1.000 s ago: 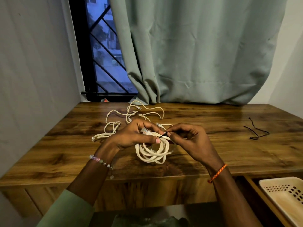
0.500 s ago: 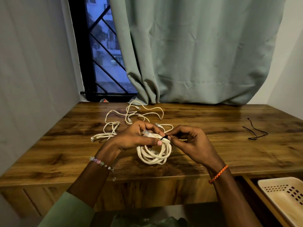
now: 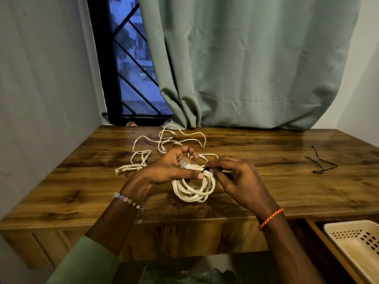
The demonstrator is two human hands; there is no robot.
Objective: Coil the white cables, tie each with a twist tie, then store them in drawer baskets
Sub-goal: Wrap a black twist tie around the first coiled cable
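Note:
A coiled white cable (image 3: 193, 190) hangs just above the wooden desk (image 3: 276, 187) near its front edge. My left hand (image 3: 170, 169) grips the top of the coil, thumb across the strands. My right hand (image 3: 238, 177) pinches a black twist tie (image 3: 204, 170) that wraps the coil's top, right beside my left thumb. More loose white cables (image 3: 164, 144) lie tangled on the desk behind my hands. Spare black twist ties (image 3: 321, 163) lie at the desk's right.
A cream perforated basket (image 3: 356, 244) sits in an open drawer at the lower right, below the desk's front edge. A green curtain (image 3: 246, 64) and a barred window (image 3: 131, 64) stand behind the desk. A grey wall closes the left side.
My right hand has moved slightly closer to the coil's top, working the black tie between its fingertips. The left hand keeps its grip on the coil.

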